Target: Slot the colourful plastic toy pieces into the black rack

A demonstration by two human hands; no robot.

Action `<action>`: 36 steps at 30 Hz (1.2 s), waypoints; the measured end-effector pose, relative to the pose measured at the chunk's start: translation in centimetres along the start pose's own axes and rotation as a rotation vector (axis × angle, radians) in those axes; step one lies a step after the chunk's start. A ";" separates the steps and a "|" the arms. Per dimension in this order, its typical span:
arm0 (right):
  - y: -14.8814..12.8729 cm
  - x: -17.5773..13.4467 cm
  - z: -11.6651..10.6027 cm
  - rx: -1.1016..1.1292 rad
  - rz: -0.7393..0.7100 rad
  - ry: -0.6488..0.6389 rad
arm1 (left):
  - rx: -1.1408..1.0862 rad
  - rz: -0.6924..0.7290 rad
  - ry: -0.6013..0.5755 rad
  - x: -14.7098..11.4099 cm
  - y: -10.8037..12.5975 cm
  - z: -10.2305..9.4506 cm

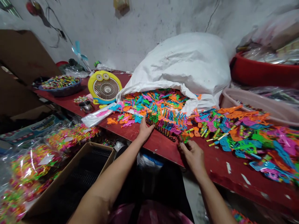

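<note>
On the red table a black rack (165, 133) stands with a dense row of bright plastic pieces (173, 119) in it, in green, orange, blue and pink. My left hand (146, 129) grips the rack's left end, thumb along its front. Just off the rack's right end, my right hand (192, 154) is closed, with a small green and orange plastic piece (185, 136) at its fingertips. Behind the rack, loose plastic pieces (149, 99) spill from the mouth of a big white sack (187, 59).
Loose plastic toys and shiny tubes (243, 130) cover the table's right side, before a pink basin (261, 107) and a red tub (263, 71). A yellow fan (106, 87) stands left. Below are a cardboard box (102, 168) of black parts and bagged bright pieces (35, 165).
</note>
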State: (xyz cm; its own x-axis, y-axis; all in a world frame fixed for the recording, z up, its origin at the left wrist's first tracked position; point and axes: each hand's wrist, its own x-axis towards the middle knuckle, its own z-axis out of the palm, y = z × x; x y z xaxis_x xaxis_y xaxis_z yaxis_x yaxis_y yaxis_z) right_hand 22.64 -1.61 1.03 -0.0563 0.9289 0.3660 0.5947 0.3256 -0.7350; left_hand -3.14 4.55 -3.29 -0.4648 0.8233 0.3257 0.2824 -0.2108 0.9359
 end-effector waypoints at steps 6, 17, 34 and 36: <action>0.5 -0.5 -1.6 -0.024 0.120 0.007 | 0.213 0.066 -0.007 -2.4 1.6 -1.4; 0.3 -0.2 -1.1 -0.070 0.130 0.149 | 0.331 0.022 0.070 -9.6 4.8 -2.4; 0.6 1.0 -1.0 -0.236 -0.090 0.028 | 0.355 0.077 0.064 -9.6 4.3 -2.2; 0.5 1.3 -1.2 -0.285 -0.111 -0.008 | 0.346 0.075 0.060 -9.5 4.2 -2.2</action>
State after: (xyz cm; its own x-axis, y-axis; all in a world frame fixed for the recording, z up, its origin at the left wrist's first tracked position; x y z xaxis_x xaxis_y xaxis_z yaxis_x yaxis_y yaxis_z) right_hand 23.80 -0.50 1.81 -0.1392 0.8919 0.4302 0.7853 0.3641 -0.5007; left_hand 0.57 -5.34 -2.18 -0.4778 0.7774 0.4090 0.5806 -0.0700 0.8112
